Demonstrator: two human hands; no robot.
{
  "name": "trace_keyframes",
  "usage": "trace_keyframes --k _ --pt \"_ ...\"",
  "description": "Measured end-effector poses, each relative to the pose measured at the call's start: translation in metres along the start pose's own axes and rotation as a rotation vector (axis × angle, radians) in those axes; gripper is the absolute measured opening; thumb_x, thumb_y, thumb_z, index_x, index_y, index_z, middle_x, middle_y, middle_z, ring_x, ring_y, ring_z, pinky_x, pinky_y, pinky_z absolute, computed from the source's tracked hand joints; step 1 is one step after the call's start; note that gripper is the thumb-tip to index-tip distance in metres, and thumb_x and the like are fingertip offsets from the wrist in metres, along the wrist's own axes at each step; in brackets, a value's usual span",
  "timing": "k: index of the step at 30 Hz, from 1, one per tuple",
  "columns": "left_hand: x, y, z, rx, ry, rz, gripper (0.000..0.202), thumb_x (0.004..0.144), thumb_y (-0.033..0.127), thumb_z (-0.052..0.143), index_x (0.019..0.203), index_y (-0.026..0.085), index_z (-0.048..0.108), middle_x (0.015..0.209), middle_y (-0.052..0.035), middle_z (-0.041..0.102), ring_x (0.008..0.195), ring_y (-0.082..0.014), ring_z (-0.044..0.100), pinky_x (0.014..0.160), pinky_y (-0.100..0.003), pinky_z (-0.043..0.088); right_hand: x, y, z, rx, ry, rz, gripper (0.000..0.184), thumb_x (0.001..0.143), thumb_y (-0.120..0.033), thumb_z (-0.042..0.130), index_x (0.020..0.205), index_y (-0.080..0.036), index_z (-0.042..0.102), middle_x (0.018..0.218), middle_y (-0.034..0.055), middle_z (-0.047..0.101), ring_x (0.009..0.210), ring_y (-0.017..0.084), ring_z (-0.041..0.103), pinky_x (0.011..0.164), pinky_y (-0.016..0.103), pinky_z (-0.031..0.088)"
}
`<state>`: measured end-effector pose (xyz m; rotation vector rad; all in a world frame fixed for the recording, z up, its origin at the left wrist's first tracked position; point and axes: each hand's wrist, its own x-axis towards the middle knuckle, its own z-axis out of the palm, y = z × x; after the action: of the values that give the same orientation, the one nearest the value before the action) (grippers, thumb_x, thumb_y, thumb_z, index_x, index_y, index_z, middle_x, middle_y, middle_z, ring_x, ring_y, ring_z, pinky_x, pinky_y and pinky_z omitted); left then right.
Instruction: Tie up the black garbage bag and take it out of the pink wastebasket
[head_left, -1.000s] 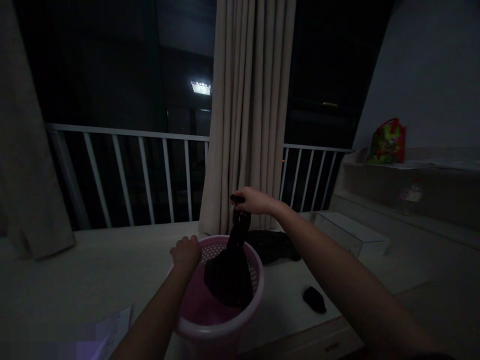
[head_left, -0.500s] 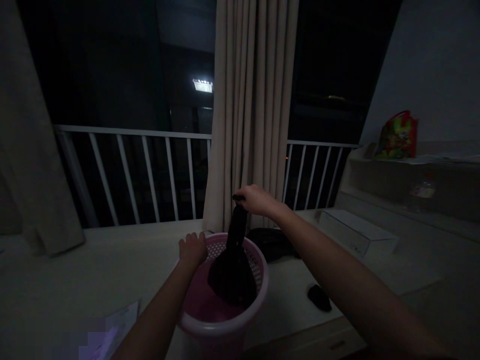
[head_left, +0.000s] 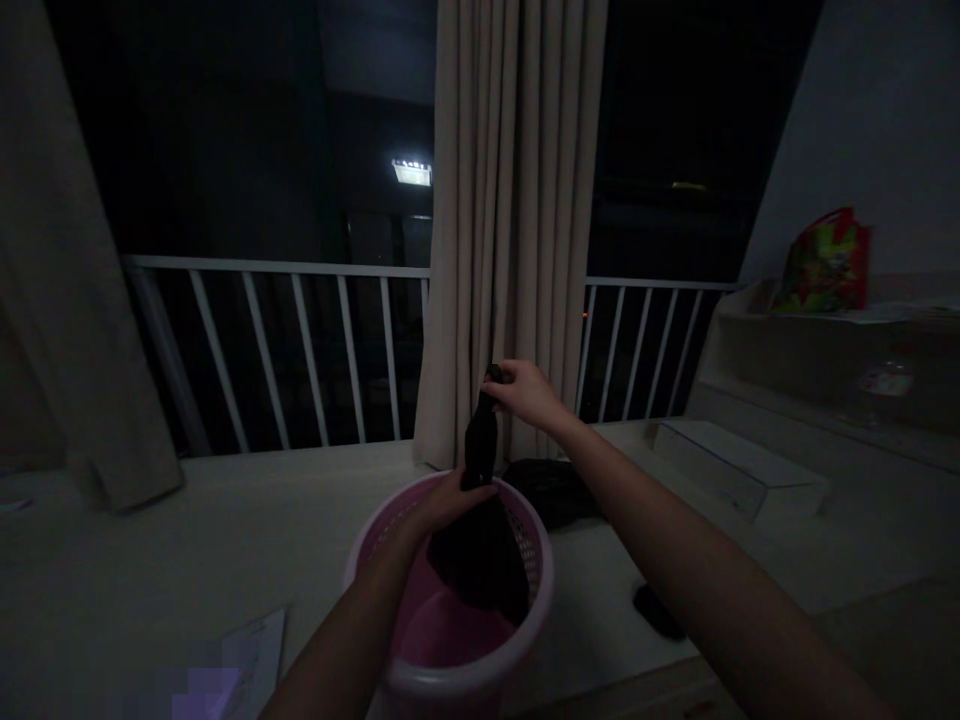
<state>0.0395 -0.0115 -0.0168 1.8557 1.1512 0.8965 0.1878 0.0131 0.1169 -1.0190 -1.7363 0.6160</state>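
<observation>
A black plastic bag (head_left: 484, 555), gathered into a narrow neck with a wider lower part, hangs inside a pink basket (head_left: 546, 575) with holes in its upper wall. My right hand (head_left: 525, 393) pinches the top end of the neck above the rim. Lower down, my left hand (head_left: 455, 498) is closed around the neck, its thumb lying across the front; some of its fingers are hidden behind the bag. The bottom of the basket shows pink below the bag.
Behind the basket lies a dark bundle (head_left: 551, 492). A small black item (head_left: 658, 612) rests right of it. A white box (head_left: 739, 468), a clear bottle (head_left: 877, 390) and a red-green bag (head_left: 829, 262) stand at right. A curtain (head_left: 517, 230) hangs before the railing.
My left hand has left the basket's rim and taken hold of the bag's neck. My right hand has risen slightly and shifted right with the top of the bag. The view has turned slightly left.
</observation>
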Motion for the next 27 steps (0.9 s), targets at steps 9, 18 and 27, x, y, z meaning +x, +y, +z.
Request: trace_keyframes --k 9,18,27 --pt "0.005 0.0 -0.005 -0.033 0.058 -0.124 0.033 0.076 0.029 0.051 0.102 0.01 0.061 0.102 -0.0088 0.066 0.092 -0.0231 0.059 0.079 -0.031 0.046 -0.002 0.038 0.011 0.75 0.145 0.339 0.016 0.067 -0.016 0.063 0.081 -0.015 0.055 0.065 -0.0027 0.058 0.045 0.003 0.048 0.042 0.014 0.036" --pt "0.021 -0.006 -0.022 -0.134 0.402 -0.098 0.03 0.072 0.031 0.052 0.093 0.01 0.061 0.087 -0.0072 0.066 0.085 -0.0229 0.06 0.074 -0.03 0.046 -0.024 0.072 0.062 0.997 0.247 0.724 0.028 0.083 -0.047 0.044 0.076 -0.019 0.044 0.06 -0.0021 0.05 0.051 0.009 0.051 0.052 0.021 0.043" --pt "0.021 -0.015 -0.031 -0.486 0.803 -0.032 0.03 0.061 0.034 0.062 0.082 0.013 0.064 0.074 -0.0048 0.065 0.069 -0.0189 0.059 0.065 -0.028 0.044 -0.036 0.082 0.114 0.891 -0.066 0.574 0.044 0.071 -0.053 0.055 0.096 -0.017 0.055 0.083 0.0025 0.061 0.073 0.013 0.058 0.071 0.027 0.044"
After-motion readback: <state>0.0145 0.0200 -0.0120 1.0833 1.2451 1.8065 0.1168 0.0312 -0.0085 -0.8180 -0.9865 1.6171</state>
